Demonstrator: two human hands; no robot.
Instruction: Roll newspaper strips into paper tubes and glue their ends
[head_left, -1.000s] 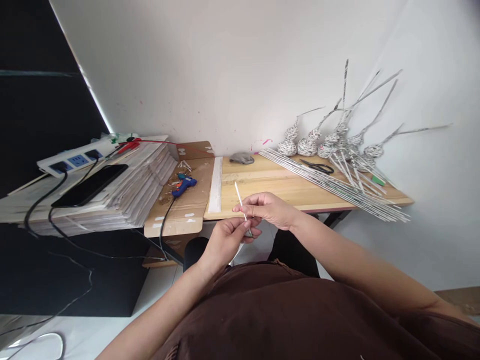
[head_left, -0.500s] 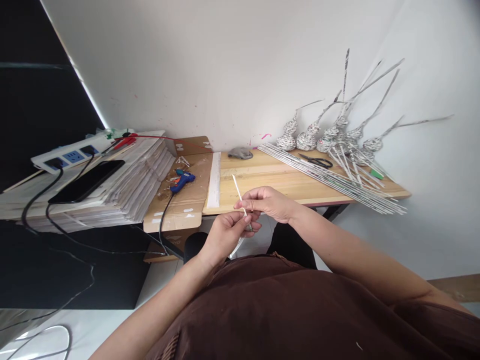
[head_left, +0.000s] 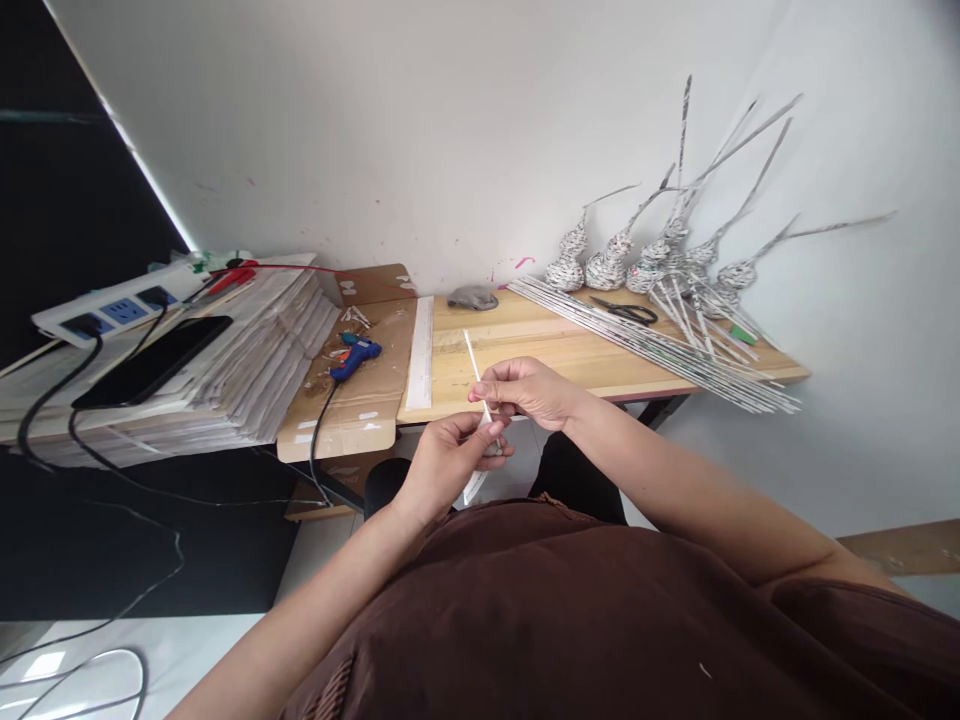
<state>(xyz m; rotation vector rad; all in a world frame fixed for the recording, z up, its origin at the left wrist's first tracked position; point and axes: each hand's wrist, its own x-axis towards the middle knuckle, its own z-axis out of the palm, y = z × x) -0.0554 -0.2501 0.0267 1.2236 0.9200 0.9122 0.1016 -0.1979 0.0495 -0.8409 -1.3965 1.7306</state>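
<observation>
a pale wall [head_left: 375, 120] rises behind the wooden worktop [head_left: 457, 385], with a tall paper stack [head_left: 285, 350] at its left. on the right, several gourd-shaped woven forms [head_left: 566, 272] stand against the wall, well advanced by their look, though long stems [head_left: 685, 130] stick out loose. a bundle of thin paper rods [head_left: 637, 340], seemingly finished, lies before them. the left hand [head_left: 450, 450] and right hand [head_left: 529, 390] meet off the front edge, each grip pinching the slim paper roll [head_left: 470, 352], slanted upward. a white paper tail [head_left: 474, 487] hangs below, probably left unrolled; fingers hide the join.
</observation>
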